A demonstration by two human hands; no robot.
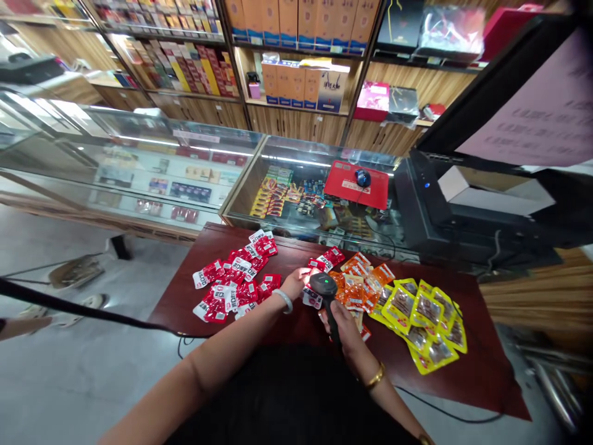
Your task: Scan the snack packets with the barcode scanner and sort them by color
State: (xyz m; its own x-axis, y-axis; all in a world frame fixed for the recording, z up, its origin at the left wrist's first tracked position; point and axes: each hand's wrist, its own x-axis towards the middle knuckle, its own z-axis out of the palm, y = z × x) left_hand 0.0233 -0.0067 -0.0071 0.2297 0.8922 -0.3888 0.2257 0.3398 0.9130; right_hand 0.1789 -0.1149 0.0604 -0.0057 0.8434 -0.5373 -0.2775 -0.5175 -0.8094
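Note:
My right hand [346,326] is wrapped round the handle of a black barcode scanner [323,284], which shows a small green light on top. Beside the scanner's head, my left hand [294,285] pinches a red and white snack packet [312,298], partly covered by the scanner. Bright light falls on the left fingertips. A spread of similar red packets [238,275] lies to the left. Orange packets [356,289] lie just right of the scanner, some partly behind my right hand. Farther right is a pile of yellow packets [426,315] with clear windows.
The packets lie on a dark red-brown table [484,358]. Behind it stands a glass display counter [287,225] bearing a red mat [340,191] and a computer mouse [363,178]. A black monitor [504,86] rises at right. Black cables [445,415] hang about the table.

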